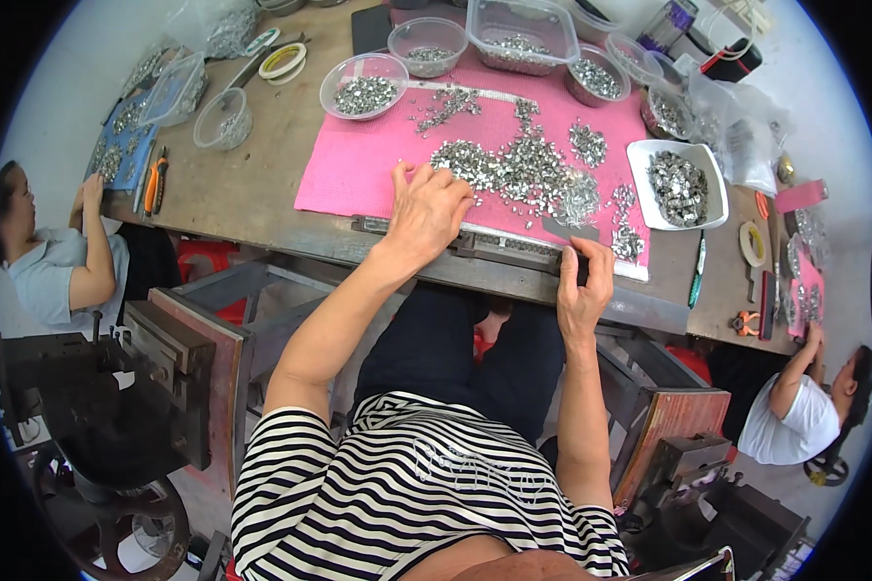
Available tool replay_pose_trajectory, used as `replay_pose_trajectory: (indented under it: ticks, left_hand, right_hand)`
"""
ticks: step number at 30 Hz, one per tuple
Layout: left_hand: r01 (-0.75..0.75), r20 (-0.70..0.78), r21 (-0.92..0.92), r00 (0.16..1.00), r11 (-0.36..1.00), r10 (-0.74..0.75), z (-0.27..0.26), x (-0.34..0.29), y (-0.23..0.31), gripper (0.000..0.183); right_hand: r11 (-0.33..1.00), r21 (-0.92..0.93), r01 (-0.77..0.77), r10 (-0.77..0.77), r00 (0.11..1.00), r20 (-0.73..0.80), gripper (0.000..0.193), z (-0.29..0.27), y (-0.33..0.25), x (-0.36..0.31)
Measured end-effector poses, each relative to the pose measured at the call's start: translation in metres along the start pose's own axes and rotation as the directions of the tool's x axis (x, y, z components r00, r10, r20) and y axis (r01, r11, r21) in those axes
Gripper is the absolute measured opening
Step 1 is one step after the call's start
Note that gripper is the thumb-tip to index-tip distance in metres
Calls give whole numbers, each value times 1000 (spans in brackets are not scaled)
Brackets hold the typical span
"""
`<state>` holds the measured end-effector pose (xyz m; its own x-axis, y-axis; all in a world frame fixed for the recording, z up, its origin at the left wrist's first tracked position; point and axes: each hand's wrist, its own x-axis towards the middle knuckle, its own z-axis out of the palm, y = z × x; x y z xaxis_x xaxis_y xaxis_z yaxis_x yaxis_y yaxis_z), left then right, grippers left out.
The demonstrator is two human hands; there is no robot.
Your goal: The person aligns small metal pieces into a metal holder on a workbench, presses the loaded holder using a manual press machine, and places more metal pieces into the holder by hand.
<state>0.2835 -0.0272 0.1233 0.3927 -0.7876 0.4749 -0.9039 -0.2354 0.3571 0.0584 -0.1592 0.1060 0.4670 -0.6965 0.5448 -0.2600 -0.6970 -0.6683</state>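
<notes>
My left hand (pixel 429 215) is palm down over the table's near edge, its little finger raised. The other fingers bend together at a long dark metal bar (pixel 504 248), and whatever is between their tips is hidden. My right hand (pixel 587 279) is closed at the bar's right end, thumb and fingertips pinching a thin grey plate (pixel 570 229). Beyond both hands a heap of small silvery metal pieces (pixel 528 169) spreads over a pink mat (pixel 349 174). Several small pieces lie close to my left fingers.
Clear tubs (pixel 364 87) and a white square bowl (pixel 712 218) of metal pieces surround the mat. Tape rolls (pixel 283 62), orange-handled pliers (pixel 157 184) and a green-handled tool (pixel 698 273) lie around. Seated people (pixel 63 261) work on both sides. Dark machines (pixel 97 397) flank me below.
</notes>
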Motion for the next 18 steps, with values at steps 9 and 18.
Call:
replay_pose_trajectory:
  ticks: [9,18]
  left_hand:
    - [-95,57,-94,993,991,101,-5,7,0,4]
    - [-262,-12,-400,960,878,280,34,2,65,11]
  right_hand:
    - [1000,6,-1,1,999,-49,10,1,-3,2]
    - [999,26,-31,32,998,-45,9,1,-4,2]
